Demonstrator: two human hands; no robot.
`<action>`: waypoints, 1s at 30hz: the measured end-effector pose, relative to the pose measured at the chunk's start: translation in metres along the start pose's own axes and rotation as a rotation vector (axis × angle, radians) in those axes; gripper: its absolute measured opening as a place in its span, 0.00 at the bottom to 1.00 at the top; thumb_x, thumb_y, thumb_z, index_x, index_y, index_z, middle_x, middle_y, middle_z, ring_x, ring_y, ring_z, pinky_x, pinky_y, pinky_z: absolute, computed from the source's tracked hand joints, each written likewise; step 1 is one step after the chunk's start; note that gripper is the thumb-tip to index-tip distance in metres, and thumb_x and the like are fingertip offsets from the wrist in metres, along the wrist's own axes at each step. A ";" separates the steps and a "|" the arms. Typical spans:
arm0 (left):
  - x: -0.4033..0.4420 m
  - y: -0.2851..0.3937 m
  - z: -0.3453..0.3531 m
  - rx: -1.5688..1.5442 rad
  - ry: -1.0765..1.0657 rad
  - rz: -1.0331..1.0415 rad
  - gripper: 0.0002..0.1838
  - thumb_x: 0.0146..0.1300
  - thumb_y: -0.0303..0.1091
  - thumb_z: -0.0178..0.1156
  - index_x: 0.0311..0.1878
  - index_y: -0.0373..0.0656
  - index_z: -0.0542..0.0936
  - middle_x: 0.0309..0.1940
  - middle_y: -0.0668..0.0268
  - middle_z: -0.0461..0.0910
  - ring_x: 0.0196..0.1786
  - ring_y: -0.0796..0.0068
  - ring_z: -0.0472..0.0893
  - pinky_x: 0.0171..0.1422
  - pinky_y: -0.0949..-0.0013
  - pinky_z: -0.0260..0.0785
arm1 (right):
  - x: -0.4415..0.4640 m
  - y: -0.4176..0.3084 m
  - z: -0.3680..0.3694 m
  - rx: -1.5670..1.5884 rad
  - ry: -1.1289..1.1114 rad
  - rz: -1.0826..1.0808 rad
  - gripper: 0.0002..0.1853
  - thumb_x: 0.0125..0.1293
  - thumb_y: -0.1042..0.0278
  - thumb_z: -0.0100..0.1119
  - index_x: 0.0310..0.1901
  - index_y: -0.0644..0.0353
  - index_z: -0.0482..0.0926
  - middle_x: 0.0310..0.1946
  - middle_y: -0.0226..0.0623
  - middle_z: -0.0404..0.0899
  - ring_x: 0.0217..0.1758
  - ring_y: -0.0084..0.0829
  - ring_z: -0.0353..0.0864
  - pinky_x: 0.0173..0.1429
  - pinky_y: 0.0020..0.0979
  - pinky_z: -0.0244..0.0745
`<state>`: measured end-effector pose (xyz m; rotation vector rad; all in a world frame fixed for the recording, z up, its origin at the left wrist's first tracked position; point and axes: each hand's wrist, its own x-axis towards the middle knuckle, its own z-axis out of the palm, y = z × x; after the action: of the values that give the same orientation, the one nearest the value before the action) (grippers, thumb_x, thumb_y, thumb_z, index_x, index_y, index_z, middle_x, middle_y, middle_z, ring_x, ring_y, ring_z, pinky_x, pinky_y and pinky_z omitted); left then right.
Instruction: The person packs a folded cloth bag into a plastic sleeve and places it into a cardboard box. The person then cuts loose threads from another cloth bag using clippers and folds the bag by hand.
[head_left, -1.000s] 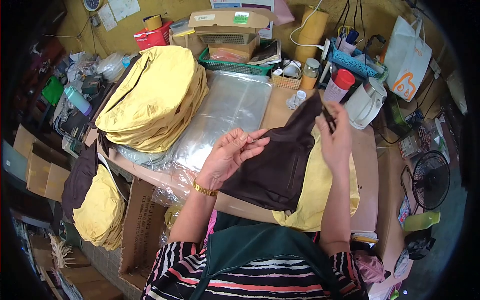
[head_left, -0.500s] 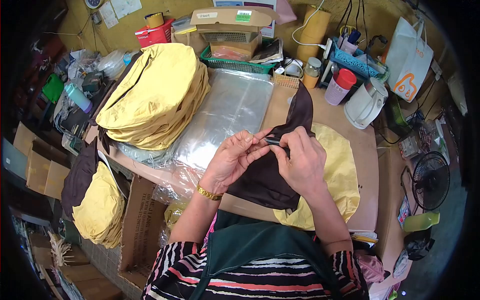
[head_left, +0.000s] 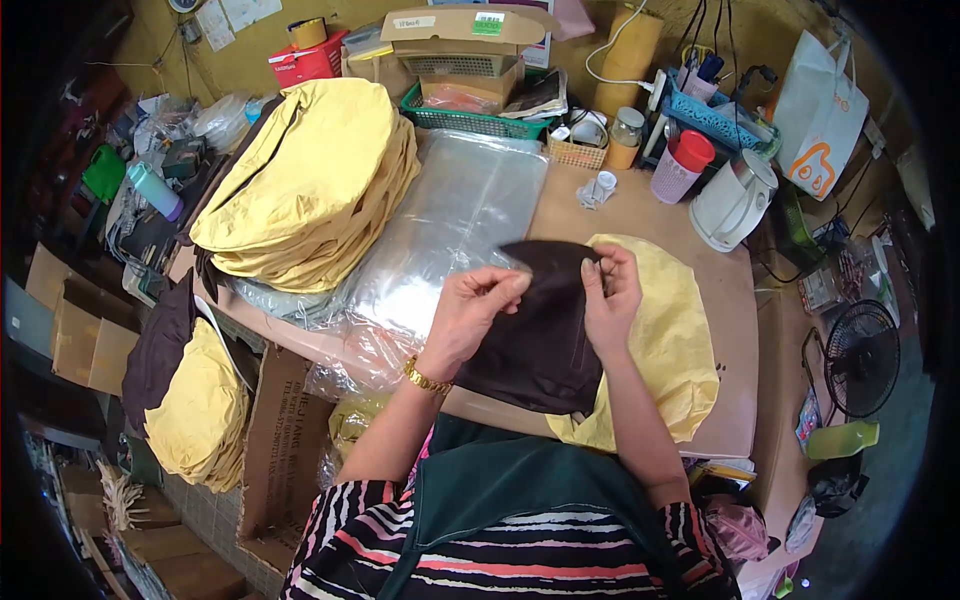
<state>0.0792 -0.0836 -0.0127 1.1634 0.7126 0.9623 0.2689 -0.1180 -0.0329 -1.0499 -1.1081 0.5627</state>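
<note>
Between both hands is a dark brown fabric piece (head_left: 540, 340), its upper edge raised and its lower part lying over a yellow fabric piece (head_left: 670, 350) on the table. My left hand (head_left: 478, 308), with a gold bracelet at the wrist, pinches the brown fabric near its upper left. On the other side, my right hand (head_left: 610, 295) grips the upper right edge between thumb and fingers. A faint stitched line runs down the brown fabric below the right hand. Whether the brown and yellow pieces are joined cannot be seen.
A tall stack of yellow fabric pieces (head_left: 310, 190) stands left of the clear plastic sheets (head_left: 470, 190). Behind are a green basket (head_left: 480, 127), a white kettle (head_left: 735, 200) and a pink cup (head_left: 672, 182). Crumpled paper (head_left: 597, 190) lies ahead. A cardboard box (head_left: 275, 450) sits below the table edge.
My hands have moved apart, the left a little left. The brown fabric's raised point has come down, uncovering the crumpled paper. The small dark strip between my fingers no longer shows.
</note>
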 end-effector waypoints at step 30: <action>-0.003 -0.006 0.001 -0.558 -0.152 -0.103 0.10 0.71 0.32 0.54 0.42 0.34 0.75 0.44 0.61 0.79 0.49 0.69 0.81 0.60 0.66 0.76 | 0.001 -0.084 0.015 -0.915 -0.262 -0.703 0.16 0.42 0.76 0.73 0.30 0.57 0.73 0.25 0.31 0.71 0.23 0.33 0.70 0.27 0.32 0.60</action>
<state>0.0800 -0.0878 -0.0184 0.6905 0.3420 0.8978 0.2457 -0.1477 0.0437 -1.2466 -1.9296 -0.4432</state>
